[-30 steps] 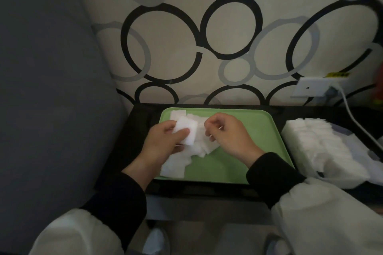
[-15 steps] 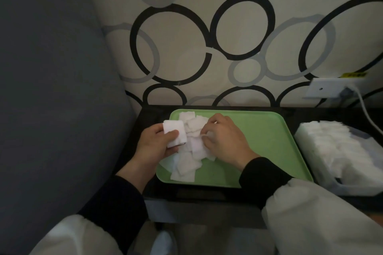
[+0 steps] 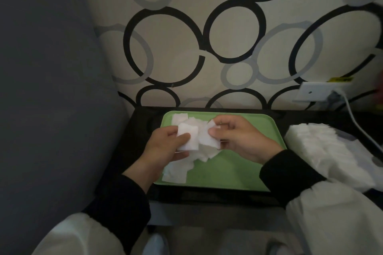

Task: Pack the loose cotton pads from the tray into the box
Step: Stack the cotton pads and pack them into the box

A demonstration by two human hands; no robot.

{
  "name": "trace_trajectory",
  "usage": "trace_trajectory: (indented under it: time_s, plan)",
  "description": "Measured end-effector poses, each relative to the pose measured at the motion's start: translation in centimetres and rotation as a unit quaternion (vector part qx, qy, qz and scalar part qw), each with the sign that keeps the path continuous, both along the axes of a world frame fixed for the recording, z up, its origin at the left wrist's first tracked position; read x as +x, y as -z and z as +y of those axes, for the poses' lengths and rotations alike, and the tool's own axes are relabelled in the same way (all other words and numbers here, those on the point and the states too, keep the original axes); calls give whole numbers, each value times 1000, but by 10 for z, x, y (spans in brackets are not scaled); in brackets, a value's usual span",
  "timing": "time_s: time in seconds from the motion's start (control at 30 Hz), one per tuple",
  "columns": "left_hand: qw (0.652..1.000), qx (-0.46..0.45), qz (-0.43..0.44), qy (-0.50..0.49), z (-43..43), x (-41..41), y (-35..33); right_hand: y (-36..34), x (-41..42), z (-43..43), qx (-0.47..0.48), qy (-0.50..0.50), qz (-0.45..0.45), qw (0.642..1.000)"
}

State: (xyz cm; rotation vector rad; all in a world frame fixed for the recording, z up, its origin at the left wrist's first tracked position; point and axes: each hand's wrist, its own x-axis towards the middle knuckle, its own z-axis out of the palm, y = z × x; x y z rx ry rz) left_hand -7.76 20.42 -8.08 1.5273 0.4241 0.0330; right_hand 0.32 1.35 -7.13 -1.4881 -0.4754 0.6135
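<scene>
We see the left grip (image 3: 165, 147) curled round a small stack (image 3: 188, 137) of white pads, thumb across its front and fingers behind. It is held just above the left half of the green tray (image 3: 228, 172). The right grip (image 3: 238, 141) pinches a single pad (image 3: 208, 139) between thumb and forefinger, its other fingers curled. This pad sits right beside the stack and overlaps it from our view; we cannot tell whether the two touch.

Under both grips the loose pads (image 3: 178, 170) lie in an untidy heap on the tray's left half, a few reaching its near-left corner. The tray's right half is bare green. The tray rests on a dark counter (image 3: 132, 141) set against patterned wallpaper.

The box (image 3: 323, 147) stands on the counter just right of the tray, heaped with white pads; the right sleeve (image 3: 290, 172) hides its near corner. A wall socket (image 3: 317, 91) with a cable (image 3: 356, 122) sits behind it.
</scene>
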Motion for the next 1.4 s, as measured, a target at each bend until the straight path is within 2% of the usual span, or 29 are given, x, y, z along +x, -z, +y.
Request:
trace_trajectory:
  time_s: [0.2,0.33,0.57,0.73,0.9,1.0,1.1,1.2,1.33,1.4]
  plan:
    - [998,-36,6,55,-23,0,-8,-3,-3,-2,-64,18,-42,997]
    - [997,-53,14,60,-31,-1,-11,-8,-4,-5,-114,31,-68,991]
    - [995,-66,42,53,-32,-1,-12,-6,-4,2,-150,55,-113,981]
    - [995,-22,16,100,-22,-4,-6,2,-5,15,-189,80,-170,964]
    - [999,-4,27,41,-3,-4,0,13,-5,26,-208,139,-193,949]
    - [999,13,35,-32,17,-1,6,16,4,32,-248,181,-265,914]
    - [994,14,34,-98,34,2,11,17,11,44,-296,139,-352,877]
    - [993,18,25,-117,41,2,12,19,15,57,-370,65,-402,835]
    - [993,35,23,-109,41,6,14,25,18,70,-384,47,-410,826]
    - [993,45,19,-105,40,8,15,29,20,72,-368,50,-401,837]
